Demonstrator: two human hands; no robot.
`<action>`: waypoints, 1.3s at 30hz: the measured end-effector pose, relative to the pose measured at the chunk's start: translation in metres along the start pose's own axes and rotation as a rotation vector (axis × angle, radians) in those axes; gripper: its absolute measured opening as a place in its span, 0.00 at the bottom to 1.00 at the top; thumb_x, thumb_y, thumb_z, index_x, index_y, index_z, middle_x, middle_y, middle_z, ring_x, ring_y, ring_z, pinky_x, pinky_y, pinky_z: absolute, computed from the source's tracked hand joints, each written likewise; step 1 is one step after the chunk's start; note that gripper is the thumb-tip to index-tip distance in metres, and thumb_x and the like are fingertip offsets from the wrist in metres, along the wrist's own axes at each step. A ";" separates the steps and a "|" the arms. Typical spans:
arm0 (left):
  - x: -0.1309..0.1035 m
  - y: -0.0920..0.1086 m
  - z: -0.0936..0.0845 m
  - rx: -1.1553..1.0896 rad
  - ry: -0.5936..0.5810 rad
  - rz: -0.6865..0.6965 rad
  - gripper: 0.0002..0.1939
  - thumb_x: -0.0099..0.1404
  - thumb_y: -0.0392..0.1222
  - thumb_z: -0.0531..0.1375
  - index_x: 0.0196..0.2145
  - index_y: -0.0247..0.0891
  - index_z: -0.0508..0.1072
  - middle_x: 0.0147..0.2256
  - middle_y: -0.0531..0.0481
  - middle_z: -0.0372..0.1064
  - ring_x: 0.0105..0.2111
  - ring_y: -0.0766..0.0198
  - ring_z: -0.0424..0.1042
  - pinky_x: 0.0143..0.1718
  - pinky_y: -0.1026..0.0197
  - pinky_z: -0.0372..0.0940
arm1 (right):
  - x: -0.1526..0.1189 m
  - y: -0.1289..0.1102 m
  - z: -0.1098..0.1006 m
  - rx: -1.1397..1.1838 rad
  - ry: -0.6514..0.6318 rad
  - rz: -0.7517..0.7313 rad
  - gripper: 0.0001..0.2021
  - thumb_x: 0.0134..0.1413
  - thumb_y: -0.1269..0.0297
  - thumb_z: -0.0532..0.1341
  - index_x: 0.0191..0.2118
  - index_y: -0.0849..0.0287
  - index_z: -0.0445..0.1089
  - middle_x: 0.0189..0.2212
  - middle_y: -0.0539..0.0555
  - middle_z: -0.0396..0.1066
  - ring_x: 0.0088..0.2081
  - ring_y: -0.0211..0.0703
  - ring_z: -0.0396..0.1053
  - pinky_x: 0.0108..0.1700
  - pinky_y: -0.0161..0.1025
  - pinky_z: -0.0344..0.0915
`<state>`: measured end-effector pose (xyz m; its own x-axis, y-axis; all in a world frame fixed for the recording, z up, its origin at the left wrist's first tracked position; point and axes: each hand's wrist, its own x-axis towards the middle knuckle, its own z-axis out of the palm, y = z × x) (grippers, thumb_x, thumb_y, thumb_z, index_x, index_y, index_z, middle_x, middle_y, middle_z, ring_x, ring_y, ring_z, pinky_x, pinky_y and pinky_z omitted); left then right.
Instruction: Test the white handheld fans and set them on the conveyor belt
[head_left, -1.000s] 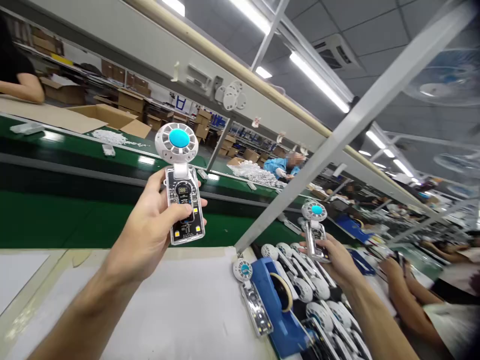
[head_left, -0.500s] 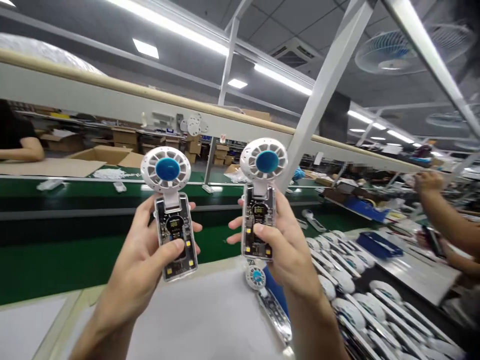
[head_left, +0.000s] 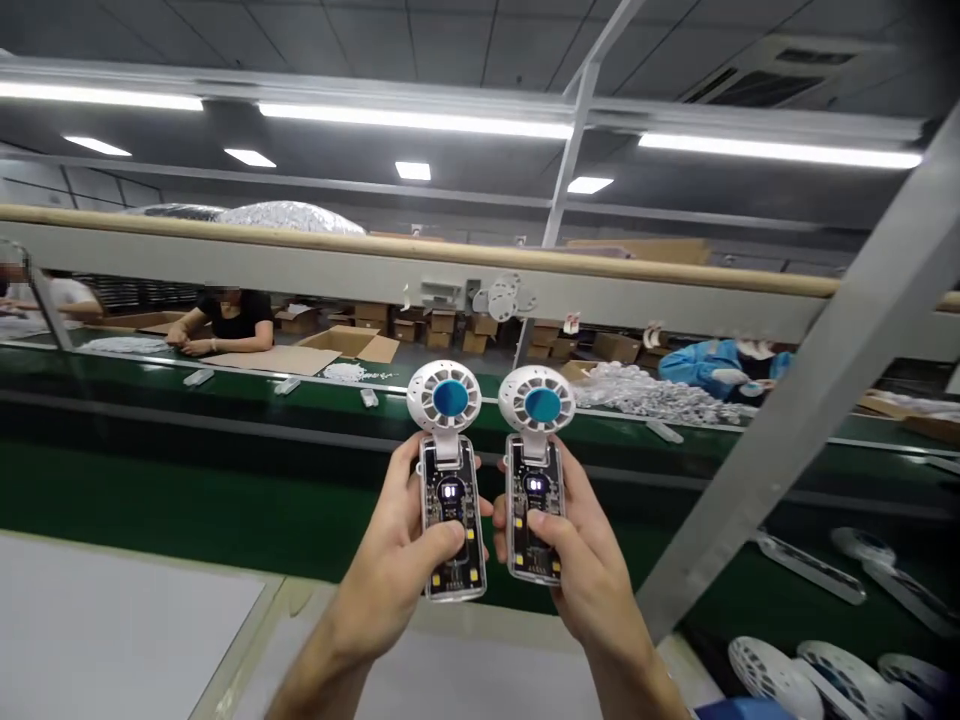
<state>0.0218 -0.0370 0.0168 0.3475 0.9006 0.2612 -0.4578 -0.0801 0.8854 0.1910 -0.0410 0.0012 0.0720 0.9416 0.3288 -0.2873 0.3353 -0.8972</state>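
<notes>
My left hand (head_left: 401, 545) is closed around a handheld fan (head_left: 453, 470), its thumb pressed on the front of the clear-cased body. A second handheld fan (head_left: 535, 465) of the same kind is gripped in my right hand (head_left: 581, 545), thumb also on its front. Both fans stand upright side by side, a small gap between them. Each has a white round head with a blue centre, and a dark circuit board shows through the case. Small displays on both are lit with digits. The fingers behind the bodies are partly hidden.
A green conveyor belt (head_left: 187, 470) crosses ahead, with white parts along its far edge. More white fans (head_left: 772, 675) lie at the lower right beside a slanted metal post (head_left: 795, 400). Co-workers sit across the belt near cardboard boxes and a white pile of parts (head_left: 645, 395).
Both hands have brought the fans closer together and slightly lower. The displays now glow with bright digits. My view has turned to the left.
</notes>
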 end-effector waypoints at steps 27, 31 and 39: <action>-0.014 -0.002 0.021 -0.040 -0.017 0.122 0.30 0.61 0.35 0.63 0.57 0.40 0.56 0.41 0.43 0.73 0.30 0.60 0.75 0.28 0.62 0.71 | -0.012 -0.026 -0.008 0.020 -0.139 -0.112 0.38 0.56 0.66 0.59 0.70 0.53 0.43 0.33 0.52 0.74 0.27 0.42 0.71 0.29 0.38 0.69; -0.021 -0.002 0.025 -0.060 -0.070 0.133 0.31 0.61 0.35 0.63 0.58 0.41 0.53 0.42 0.43 0.74 0.31 0.59 0.76 0.31 0.61 0.72 | -0.016 -0.027 -0.008 0.018 -0.150 -0.121 0.40 0.55 0.67 0.59 0.70 0.51 0.42 0.33 0.52 0.74 0.27 0.42 0.70 0.28 0.38 0.69; -0.025 -0.002 0.019 -0.063 -0.178 0.155 0.32 0.61 0.38 0.65 0.59 0.41 0.56 0.42 0.45 0.72 0.32 0.58 0.76 0.28 0.62 0.71 | -0.020 -0.025 -0.006 0.038 -0.064 -0.273 0.37 0.55 0.65 0.62 0.67 0.51 0.47 0.33 0.52 0.75 0.28 0.43 0.73 0.31 0.40 0.72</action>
<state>0.0292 -0.0676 0.0161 0.4051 0.7898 0.4606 -0.5652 -0.1797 0.8052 0.2026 -0.0684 0.0154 0.0915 0.8125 0.5758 -0.3008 0.5737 -0.7618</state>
